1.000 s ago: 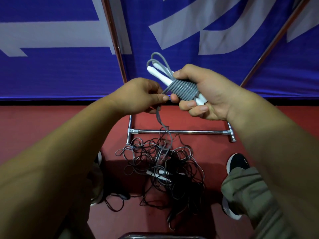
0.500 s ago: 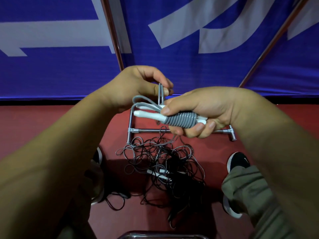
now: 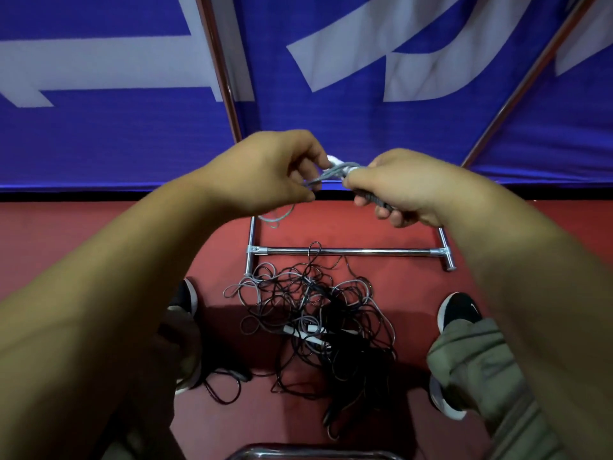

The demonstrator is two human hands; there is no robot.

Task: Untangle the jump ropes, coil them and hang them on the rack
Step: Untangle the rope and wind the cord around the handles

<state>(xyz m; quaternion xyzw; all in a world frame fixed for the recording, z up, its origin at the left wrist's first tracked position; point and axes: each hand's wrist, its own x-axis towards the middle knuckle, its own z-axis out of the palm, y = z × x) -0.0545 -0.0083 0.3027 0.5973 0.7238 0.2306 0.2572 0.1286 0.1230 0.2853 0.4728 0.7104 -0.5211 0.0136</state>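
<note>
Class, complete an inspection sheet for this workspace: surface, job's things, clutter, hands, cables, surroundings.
Surface: red floor.
Job's things: grey rope coiled, held in the air; tangle of dark ropes on the floor; rack base bar beyond it, one loop lying across the bar.
Clutter: nothing seen.
Hands: left hand pinches the grey rope's loose cord; right hand grips its coil.
Cables: nothing seen besides ropes.
Surroundings: blue banner behind; shoes either side of the tangle.

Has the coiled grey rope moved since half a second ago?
Yes: the coiled grey rope rose in view, away from the rack's floor bar.
</note>
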